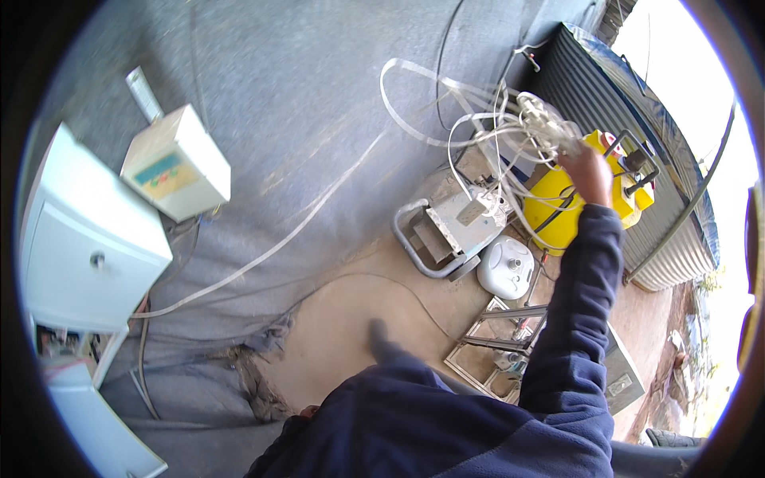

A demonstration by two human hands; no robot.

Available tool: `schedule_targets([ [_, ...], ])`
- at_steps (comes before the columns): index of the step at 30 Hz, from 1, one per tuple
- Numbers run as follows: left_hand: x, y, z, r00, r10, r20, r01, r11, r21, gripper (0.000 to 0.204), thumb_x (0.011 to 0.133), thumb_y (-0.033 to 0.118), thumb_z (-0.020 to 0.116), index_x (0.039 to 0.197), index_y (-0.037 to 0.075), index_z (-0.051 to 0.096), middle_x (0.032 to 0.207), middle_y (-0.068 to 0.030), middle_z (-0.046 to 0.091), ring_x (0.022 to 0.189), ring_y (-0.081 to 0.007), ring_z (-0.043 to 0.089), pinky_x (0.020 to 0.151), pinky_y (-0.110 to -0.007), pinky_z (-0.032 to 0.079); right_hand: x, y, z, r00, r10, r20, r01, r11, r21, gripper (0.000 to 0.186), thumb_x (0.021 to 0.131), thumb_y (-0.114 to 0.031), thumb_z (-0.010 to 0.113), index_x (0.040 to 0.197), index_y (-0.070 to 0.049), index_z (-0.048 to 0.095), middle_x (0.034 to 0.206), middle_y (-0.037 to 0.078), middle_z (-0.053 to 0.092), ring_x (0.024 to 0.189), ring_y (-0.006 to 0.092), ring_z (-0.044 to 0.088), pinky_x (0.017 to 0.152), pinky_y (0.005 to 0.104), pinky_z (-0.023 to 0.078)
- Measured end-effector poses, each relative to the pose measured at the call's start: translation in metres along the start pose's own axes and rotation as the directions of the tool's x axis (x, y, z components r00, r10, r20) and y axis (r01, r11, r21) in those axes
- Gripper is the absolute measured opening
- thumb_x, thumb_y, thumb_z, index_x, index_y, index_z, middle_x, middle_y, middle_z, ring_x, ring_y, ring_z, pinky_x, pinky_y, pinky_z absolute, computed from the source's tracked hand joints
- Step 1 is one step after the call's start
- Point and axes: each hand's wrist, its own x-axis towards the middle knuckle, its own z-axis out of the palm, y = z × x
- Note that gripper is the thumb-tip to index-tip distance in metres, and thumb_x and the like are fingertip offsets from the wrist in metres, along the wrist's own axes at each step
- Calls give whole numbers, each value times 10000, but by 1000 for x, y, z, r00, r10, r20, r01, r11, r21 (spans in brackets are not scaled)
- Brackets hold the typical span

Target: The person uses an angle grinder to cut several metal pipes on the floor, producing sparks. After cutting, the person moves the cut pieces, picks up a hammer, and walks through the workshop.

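Note:
My right arm reaches out to the upper right, and my right hand is closed around a bundle of white cable. Loose loops of it spread left of the hand and hang down in front of a yellow tank. One long white length trails along the grey sheet wall toward the lower left. Below the loops stands a grey machine with a tubular handle. Only a sliver of my left hand shows beside my dark jacket; its fingers are hidden.
A white rounded container sits by the machine, with a metal frame nearer me. Behind the yellow tank rises a corrugated metal tank. At left are a pale cabinet and a white box on the grey sheet wall.

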Motion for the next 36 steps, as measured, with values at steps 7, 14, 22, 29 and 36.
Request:
schedule_targets([
  [7,76,65,-117,998,-55,-9,53,985,-165,510,1048,496,669,1263,42,751,1200,-153,777,1085,-236,742,973,-385,573,-42,-16,318,911,313,269,-242,933,-266,639,853,-495,826,1411,-241,649,1506,128,609,1311,360,630,1058,552,506],
  [14,111,87,-211,994,107,-6,-107,994,36,474,1062,467,660,1240,38,752,1161,-123,779,1064,-226,732,969,-373,568,-389,-84,424,532,421,735,-526,844,-103,796,821,-495,840,1518,-268,531,1519,115,567,1395,356,552,1139,607,450],
  [22,204,152,-318,911,-42,410,-212,806,553,430,1060,449,646,1138,49,782,1015,-92,792,918,-231,730,887,-391,567,-871,-146,263,-336,242,910,-892,227,-390,593,909,-566,749,1265,-94,789,1118,118,803,906,203,754,845,403,614],
  [29,284,305,-285,838,36,545,-530,297,794,579,1054,559,561,885,58,796,828,-108,764,788,-272,717,822,-421,547,-965,-212,139,-291,751,593,-942,-118,-313,644,874,-590,706,1367,-178,745,1324,145,750,1218,374,704,1081,445,546],
  [36,205,420,1,419,53,907,-893,205,400,520,1033,467,598,860,14,786,802,-105,777,790,-237,742,828,-369,571,-938,-170,113,-321,779,538,-882,-453,129,684,874,-498,794,1356,-22,705,1337,224,727,1258,364,690,1095,432,533],
])
